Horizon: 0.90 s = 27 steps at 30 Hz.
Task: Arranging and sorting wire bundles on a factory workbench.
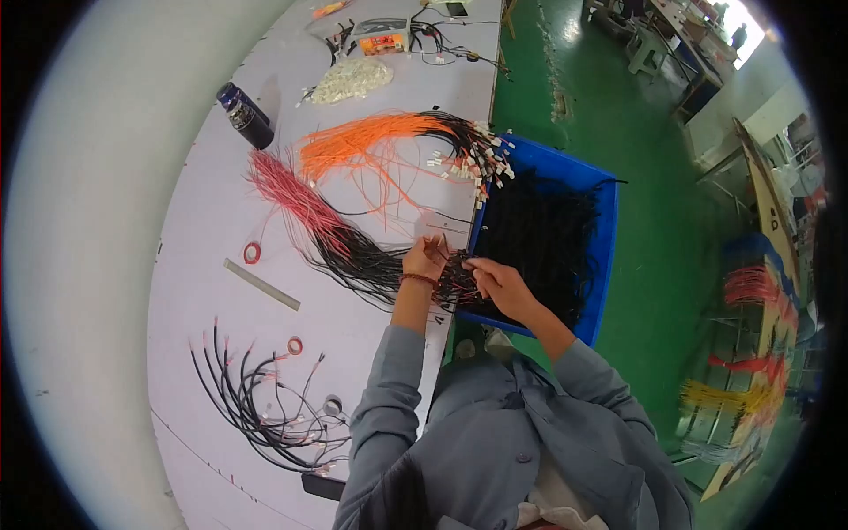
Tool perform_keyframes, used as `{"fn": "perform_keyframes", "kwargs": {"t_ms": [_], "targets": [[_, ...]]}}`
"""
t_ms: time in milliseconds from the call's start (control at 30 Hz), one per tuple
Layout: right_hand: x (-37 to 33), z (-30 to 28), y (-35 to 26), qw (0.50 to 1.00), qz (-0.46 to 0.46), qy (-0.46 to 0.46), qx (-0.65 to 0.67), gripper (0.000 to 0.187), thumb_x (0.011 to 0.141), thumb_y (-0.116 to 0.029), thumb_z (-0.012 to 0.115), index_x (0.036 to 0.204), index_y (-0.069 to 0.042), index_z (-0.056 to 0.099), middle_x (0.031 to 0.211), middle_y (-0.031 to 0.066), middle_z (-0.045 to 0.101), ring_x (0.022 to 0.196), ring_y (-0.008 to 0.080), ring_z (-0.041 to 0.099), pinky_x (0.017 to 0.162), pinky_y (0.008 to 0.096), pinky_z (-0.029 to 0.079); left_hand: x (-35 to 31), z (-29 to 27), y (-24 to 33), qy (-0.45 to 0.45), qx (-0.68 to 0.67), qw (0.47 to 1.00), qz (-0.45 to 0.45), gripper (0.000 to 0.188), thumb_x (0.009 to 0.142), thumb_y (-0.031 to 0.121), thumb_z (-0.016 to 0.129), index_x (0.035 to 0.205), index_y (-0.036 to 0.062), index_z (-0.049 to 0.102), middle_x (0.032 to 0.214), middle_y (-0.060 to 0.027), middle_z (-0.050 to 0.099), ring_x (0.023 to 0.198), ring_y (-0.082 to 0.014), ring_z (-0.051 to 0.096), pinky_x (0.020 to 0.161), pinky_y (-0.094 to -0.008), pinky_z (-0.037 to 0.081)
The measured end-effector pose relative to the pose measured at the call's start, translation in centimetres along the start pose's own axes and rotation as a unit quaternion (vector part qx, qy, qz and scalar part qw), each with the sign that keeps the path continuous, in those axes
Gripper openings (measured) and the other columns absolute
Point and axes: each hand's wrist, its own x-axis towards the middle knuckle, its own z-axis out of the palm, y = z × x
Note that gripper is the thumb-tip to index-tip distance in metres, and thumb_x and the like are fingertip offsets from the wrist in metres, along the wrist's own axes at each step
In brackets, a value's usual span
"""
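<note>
Left hand [426,259] and right hand [500,284] pinch black wires [458,276] between them, blue bin [608,231] at three o'clock for reach.

Wire ends [457,276] between hands too small to tell.

The long white worktable [203,265] bore pink-and-black wire bundles [309,221] just left of the gripping hands, orange wires [371,141] beyond them, a dark bottle [246,115] farther off, and a flat grey metal ruler [261,284] leftward.
</note>
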Motion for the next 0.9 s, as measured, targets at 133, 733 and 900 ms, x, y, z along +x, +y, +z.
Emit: {"fn": "perform_keyframes", "kwargs": {"t_ms": [133,733,900], "targets": [[-2.2,0.1,-0.5,0.995,0.05,-0.072,-0.05,0.023,0.091,-0.009,0.049,0.108,0.002,0.058,0.064,0.0042,0.054,0.056,0.01,0.049,0.053,0.0247,0.04,0.9,2.5,3.3,0.038,-0.152,0.985,-0.071,0.023,0.095,0.02,0.041,0.081,0.0045,0.051,0.063,-0.0035,0.054,0.063,-0.0196,0.057,0.055,-0.029,0.048],[-14.8,-7.7,2.4,0.956,0.258,-0.136,-0.03,0.026,0.091,-0.023,0.053,0.108,-0.004,0.061,0.079,0.0085,0.061,0.073,0.0154,0.056,0.064,0.0277,0.044,-7.9,1.3,9.1,-0.162,0.051,0.962,0.212,0.017,0.097,0.025,0.041,0.093,0.0119,0.051,0.065,0.0032,0.042,0.049,-0.0053,0.03,0.041,-0.0196,0.025],[-12.2,-7.4,0.8,0.987,0.105,-0.016,-0.123,0.04,0.096,-0.023,0.046,0.129,-0.001,0.044,0.12,0.0115,0.055,0.111,0.021,0.053,0.091,0.0313,0.043,-12.9,5.7,0.9,-0.3,0.179,0.927,0.139,0.019,0.098,0.026,0.04,0.092,0.0107,0.048,0.062,0.004,0.039,0.048,-0.0042,0.027,0.041,-0.0185,0.024]]}}
